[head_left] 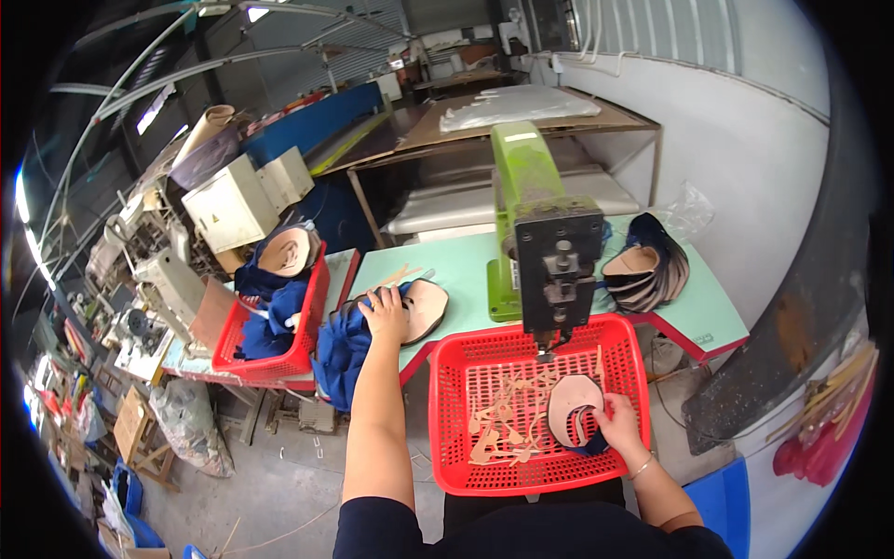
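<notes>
My right hand (pixel 619 425) is closed on the edge of a shoe upper (pixel 570 401), beige inside with a dark rim and a bit of navy below. It is over a red plastic basket (pixel 449 373) that has thin beige offcuts (pixel 498 419) scattered in it. Farther left, my left hand (pixel 385 315) lies with fingers spread on a pile of navy uppers (pixel 345 349), beside a beige-lined one (pixel 426 307). A green sewing machine (pixel 526 172) with a dark head (pixel 559 265) rises behind the basket, its lower tip above the basket's far edge.
More stacked uppers (pixel 643 265) sit on the pale green table (pixel 703 303) at right. A second red basket (pixel 312 312) at left holds navy uppers. Past it are other machines (pixel 168 279) and a white cabinet (pixel 228 205). A dark curved post (pixel 792 326) stands at right.
</notes>
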Demonstrator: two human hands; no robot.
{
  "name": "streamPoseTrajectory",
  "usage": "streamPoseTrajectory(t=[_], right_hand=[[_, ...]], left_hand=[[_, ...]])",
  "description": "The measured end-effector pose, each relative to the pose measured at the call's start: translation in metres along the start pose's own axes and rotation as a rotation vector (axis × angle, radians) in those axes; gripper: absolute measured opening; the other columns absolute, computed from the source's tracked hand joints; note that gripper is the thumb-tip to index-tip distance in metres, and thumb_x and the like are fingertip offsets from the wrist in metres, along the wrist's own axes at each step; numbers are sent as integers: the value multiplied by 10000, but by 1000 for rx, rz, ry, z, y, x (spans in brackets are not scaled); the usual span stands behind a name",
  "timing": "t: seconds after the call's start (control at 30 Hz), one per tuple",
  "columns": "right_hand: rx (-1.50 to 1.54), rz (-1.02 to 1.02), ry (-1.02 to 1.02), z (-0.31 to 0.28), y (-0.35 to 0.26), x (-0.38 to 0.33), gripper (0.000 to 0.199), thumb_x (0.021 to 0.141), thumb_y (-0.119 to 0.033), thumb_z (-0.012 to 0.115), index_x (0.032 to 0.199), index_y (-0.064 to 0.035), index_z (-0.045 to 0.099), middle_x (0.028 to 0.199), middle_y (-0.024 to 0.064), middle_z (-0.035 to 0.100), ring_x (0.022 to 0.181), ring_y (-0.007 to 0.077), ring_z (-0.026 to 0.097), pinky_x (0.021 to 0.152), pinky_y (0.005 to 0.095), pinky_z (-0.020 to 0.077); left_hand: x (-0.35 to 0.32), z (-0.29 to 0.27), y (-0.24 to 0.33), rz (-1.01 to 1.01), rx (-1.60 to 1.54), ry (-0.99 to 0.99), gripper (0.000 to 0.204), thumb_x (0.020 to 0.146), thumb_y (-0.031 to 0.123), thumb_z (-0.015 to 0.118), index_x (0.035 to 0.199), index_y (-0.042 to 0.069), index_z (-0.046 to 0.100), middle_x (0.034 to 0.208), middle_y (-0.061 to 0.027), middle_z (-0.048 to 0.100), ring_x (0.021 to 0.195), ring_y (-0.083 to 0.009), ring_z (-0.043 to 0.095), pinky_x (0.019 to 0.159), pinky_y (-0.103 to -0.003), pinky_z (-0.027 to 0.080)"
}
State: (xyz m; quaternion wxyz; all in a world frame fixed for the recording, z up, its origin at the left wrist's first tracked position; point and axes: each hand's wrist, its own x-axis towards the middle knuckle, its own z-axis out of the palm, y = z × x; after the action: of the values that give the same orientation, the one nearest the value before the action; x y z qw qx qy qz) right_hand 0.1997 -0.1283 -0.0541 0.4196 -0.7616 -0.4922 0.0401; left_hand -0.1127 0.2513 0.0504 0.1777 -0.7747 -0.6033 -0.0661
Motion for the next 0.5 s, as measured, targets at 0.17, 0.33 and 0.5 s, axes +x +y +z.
streamPoseTrajectory(t=[0.17,0.33,0.5], right_hand=[[-40,310,-347,28,40,0,397,732,-229,621,1059,-14,556,934,222,607,911,381,580,788,416,461],[16,100,-60,13,-38,11,425,716,-186,641,1085,6,552,964,185,569,906,337,563,786,407,451],[348,-9,-255,23,-73,9,578,706,-323,705,1163,-14,529,1123,173,525,1079,311,498,916,374,397]], left_hand=[[-33,-35,54,89,-421,571,575,700,65,549,1258,55,410,1288,-162,399,1250,-334,311,1017,-538,206],[-182,-41,150,405,-1221,-127,195,777,83,595,957,27,644,913,-111,651,832,-222,630,739,-309,500],[-265,0,213,610,-1376,-282,303,741,170,694,949,-14,573,838,-147,622,795,-237,617,712,-335,493]])
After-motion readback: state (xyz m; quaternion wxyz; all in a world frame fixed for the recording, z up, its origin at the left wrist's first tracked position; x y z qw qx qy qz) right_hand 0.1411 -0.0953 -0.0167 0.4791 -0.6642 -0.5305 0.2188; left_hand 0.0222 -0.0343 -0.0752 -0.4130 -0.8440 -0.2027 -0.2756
